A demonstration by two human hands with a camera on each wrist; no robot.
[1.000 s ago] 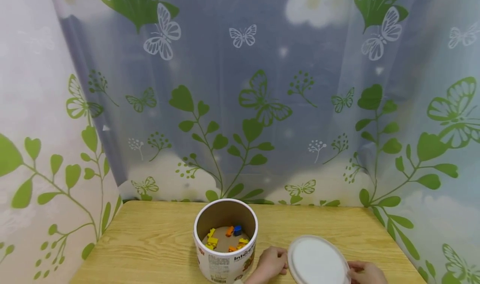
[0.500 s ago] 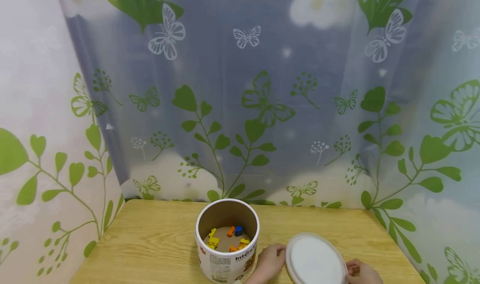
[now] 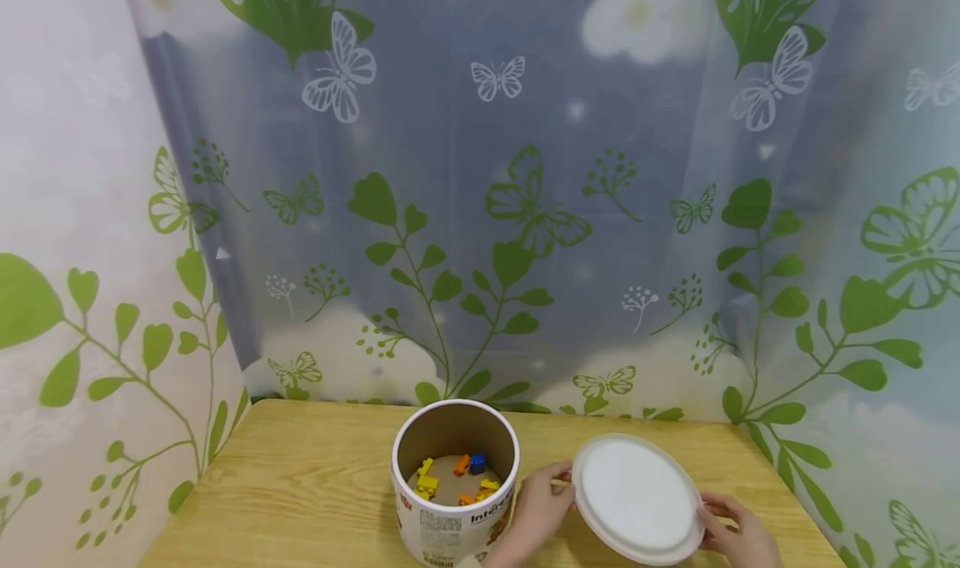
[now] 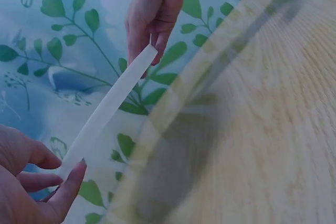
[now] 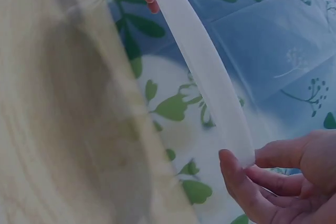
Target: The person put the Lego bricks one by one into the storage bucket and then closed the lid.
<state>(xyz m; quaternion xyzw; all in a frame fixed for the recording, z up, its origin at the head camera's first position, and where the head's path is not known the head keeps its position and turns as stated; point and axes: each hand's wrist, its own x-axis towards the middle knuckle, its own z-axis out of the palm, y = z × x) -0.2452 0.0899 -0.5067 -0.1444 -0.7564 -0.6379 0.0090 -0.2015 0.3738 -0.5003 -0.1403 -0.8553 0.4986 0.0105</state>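
A round white lid (image 3: pixel 637 495) is held between both hands, raised off the wooden table, and appears edge-on in the wrist views. My left hand (image 3: pixel 542 501) pinches its left rim between thumb and fingers, as the left wrist view shows at the lower left. On the opposite rim, my right hand (image 3: pixel 738 530) pinches with thumb and fingertips. Left of the lid stands an uncovered white cylindrical tub (image 3: pixel 456 510) with printed sides. Small yellow bricks (image 3: pixel 427 485), orange bricks (image 3: pixel 462 465) and a blue brick (image 3: pixel 477 464) lie on its floor.
The wooden table (image 3: pixel 300 485) carries the tub, and its back edge meets a hanging curtain (image 3: pixel 420 118) printed with leaves and butterflies. Similar printed sheets close off the left and right sides. In the left wrist view, the lid's shadow falls across the tabletop.
Both hands have lifted the lid up from the table, and it now sits higher in the head view. The tub and its bricks stay put; the head view shifts slightly.
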